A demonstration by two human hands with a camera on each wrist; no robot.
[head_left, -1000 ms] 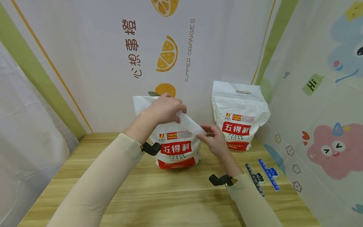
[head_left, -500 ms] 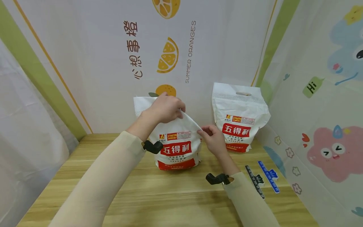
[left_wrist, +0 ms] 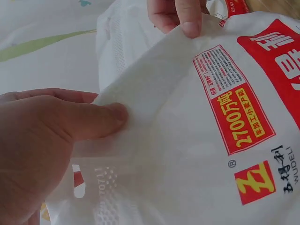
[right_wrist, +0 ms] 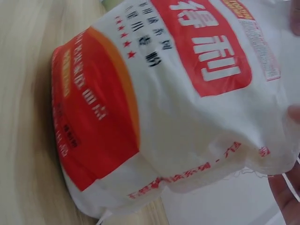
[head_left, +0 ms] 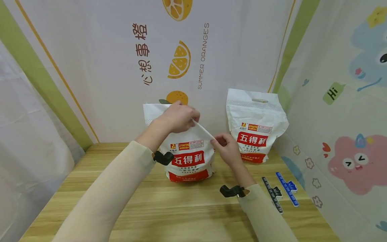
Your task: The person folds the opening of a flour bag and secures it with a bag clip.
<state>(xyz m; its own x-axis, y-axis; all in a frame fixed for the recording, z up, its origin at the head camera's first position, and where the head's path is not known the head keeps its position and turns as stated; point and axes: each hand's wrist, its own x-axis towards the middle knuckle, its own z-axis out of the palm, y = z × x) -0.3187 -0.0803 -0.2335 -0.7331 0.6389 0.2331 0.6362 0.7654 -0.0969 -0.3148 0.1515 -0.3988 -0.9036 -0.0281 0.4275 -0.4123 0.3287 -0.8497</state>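
Observation:
A white flour bag [head_left: 187, 158] with red printed panels stands upright on the wooden table. My left hand [head_left: 179, 117] reaches over its top and pinches the folded slanting edge, thumb in front and fingers behind, as the left wrist view shows of the left hand [left_wrist: 42, 140]. Lower along that same edge, at the bag's right corner, the right hand [head_left: 228, 148] pinches the material between thumb and fingers. Between the hands the edge runs taut. In the right wrist view the bag [right_wrist: 187, 122] fills most of the picture, with only fingertips at the right border.
Behind to the right stands a second flour bag [head_left: 254, 117] with a handle slot. Two long sealing clips, one black [head_left: 272, 194] and one blue [head_left: 287, 189], lie on the table [head_left: 169, 215] at the right. Printed curtains [head_left: 115, 67] enclose the back and sides.
Both hands stay on the bag's top edge. The right fingers have shifted slightly at the corner, and the edge between the hands looks straighter and more tightly folded.

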